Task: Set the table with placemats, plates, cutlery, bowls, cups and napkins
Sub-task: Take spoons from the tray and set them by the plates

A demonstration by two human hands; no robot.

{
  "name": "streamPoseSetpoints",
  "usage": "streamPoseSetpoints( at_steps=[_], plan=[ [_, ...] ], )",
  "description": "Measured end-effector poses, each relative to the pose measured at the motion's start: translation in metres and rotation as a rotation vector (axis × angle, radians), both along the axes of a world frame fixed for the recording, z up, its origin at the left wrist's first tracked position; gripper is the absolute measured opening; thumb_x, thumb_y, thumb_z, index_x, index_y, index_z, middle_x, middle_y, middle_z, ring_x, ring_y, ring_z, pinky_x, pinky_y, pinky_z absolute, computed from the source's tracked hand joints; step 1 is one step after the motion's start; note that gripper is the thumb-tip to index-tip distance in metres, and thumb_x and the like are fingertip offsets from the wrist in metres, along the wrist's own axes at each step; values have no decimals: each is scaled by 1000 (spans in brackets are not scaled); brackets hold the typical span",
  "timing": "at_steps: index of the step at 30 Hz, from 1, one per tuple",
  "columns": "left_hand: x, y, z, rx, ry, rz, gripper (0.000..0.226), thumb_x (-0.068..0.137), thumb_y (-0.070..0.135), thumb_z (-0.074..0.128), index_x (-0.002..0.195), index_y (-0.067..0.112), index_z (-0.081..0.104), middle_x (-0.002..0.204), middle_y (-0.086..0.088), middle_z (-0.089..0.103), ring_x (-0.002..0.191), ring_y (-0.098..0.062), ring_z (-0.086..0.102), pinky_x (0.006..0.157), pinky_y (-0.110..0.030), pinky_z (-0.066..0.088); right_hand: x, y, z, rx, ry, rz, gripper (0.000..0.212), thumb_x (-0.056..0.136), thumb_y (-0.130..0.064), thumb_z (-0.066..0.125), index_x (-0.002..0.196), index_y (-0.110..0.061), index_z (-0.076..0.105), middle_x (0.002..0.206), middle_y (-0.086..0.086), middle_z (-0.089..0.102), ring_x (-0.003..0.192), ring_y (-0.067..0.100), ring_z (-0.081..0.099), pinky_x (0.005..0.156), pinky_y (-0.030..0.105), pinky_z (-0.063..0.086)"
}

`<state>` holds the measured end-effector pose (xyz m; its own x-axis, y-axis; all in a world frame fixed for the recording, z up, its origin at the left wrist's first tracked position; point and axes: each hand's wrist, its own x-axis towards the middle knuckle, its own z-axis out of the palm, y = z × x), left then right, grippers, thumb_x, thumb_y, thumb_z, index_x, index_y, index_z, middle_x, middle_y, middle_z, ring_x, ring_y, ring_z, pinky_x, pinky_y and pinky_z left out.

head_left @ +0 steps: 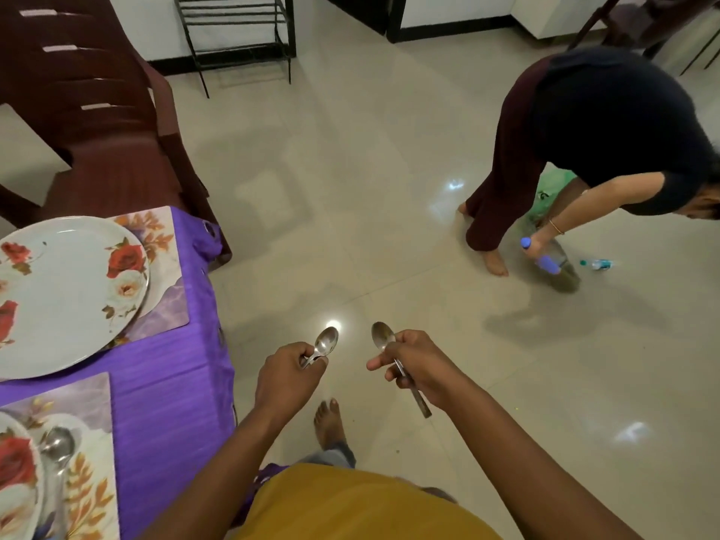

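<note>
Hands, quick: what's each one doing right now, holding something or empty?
Left hand: grips a spoon, bowl pointing forward.
Right hand: grips another spoon, its handle sticking out behind the fist.

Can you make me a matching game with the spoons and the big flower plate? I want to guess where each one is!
Things:
1. spoon with long handle showing
2. spoon with only its bowl showing
3. third spoon
4. flower plate

Places:
A. on the far placemat
B. in the left hand
C. on the near placemat
D. in the right hand

Pairs: 1-D, 2-B, 3-C, 4-A
</note>
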<state>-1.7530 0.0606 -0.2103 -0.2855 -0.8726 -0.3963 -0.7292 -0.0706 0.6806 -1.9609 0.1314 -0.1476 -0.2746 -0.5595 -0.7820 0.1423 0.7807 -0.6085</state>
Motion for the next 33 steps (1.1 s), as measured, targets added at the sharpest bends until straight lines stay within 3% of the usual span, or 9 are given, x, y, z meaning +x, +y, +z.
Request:
streamPoseSetpoints(
  at_steps=[4,6,9,13,18,27,33],
  plan=[
    [-14,-38,7,4,0,38,19,90,30,71,72,32,66,66,9,65,65,-7,62,58,-28,41,-16,-40,-4,-59,-124,-27,24,93,9,55,117,7,60,110,18,77,83,20,73,68,28,52],
    [-20,-56,12,-8,1,72,21,91,30,71,72,34,65,65,11,64,64,-6,61,57,-27,39,-23,-63,-6,-97,-250,-97,28,93,18,48,118,10,58,110,25,75,90,27,76,74,31,59],
    [-27,-81,13,-17,23,139,24,89,30,72,68,36,63,61,13,62,61,-6,59,58,-28,39,-32,-101,-6,-89,-357,-107,25,100,12,47,121,10,60,106,25,75,91,31,75,79,36,63],
    [-38,-119,16,-27,33,228,21,89,32,71,69,34,63,59,16,59,58,-7,55,58,-28,37,-43,-159,-8,-87,-265,50,22,105,-3,51,119,2,67,104,20,77,82,22,71,70,31,58],
    [-53,-168,16,-46,4,362,19,90,28,71,72,31,65,61,10,60,61,-10,58,57,-29,41,-63,-239,-10,-135,-227,174,21,103,-2,52,114,-1,71,97,16,76,81,21,66,66,29,54],
    [-72,-236,27,-49,-32,686,20,94,30,70,77,20,66,68,2,65,67,-14,62,61,-32,44,-80,-376,0,-102,-209,453,20,99,3,55,108,1,73,83,15,62,77,25,63,76,38,62],
    [-62,-266,35,-41,-26,891,35,95,28,69,64,31,53,60,11,55,61,-7,53,56,-27,32,-50,-442,1,-65,-203,690,20,98,3,57,107,-2,75,82,13,63,76,25,64,76,39,63]
  ],
)
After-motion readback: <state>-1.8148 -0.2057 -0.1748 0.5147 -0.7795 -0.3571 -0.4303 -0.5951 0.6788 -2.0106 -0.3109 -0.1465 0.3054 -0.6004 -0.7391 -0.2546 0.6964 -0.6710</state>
